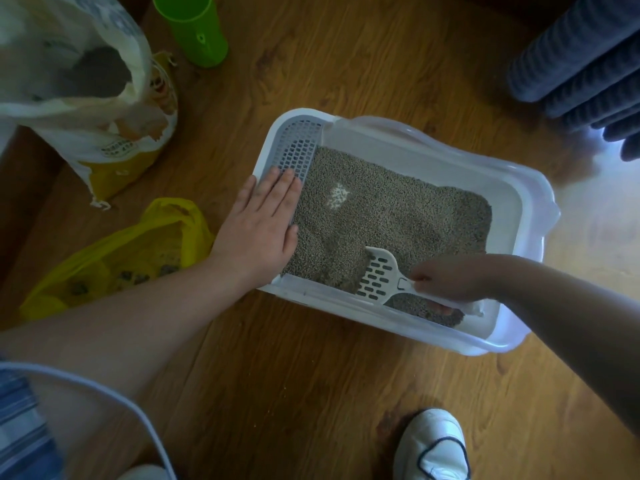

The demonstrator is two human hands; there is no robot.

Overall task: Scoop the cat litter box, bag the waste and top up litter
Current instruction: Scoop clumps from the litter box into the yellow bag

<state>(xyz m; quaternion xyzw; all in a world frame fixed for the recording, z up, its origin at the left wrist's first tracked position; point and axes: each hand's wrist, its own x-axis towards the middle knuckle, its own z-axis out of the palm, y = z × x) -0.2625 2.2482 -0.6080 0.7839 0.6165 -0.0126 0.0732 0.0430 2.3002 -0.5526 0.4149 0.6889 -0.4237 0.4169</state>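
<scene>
litter box [415,142] sits on the wood floor [311,375] in front of me, turned at a slant, its near long wall toward my shoe [433,445]. my left hand [259,223] lies flat on its left rim, fingers straight and together, tips on the grid [298,147]. my right hand [446,277] is curled round the handle of the scoop [377,275], whose slotted head lies in the litter [398,216] close against the near wall. that wall is the risk i see: with the scoop so tight to it, a quick lift could flick grains over the rim onto the floor. if my left hand let up, i think the light box could slide as i drag. the carry to the yellow bag [114,251] would cross my left arm, and the bag lies crumpled, so clumps could drop short of it. there is more room toward the far right corner, where the litter is banked. the left side is crowded by the bag, the sack [86,98] and the cup [194,26].
</scene>
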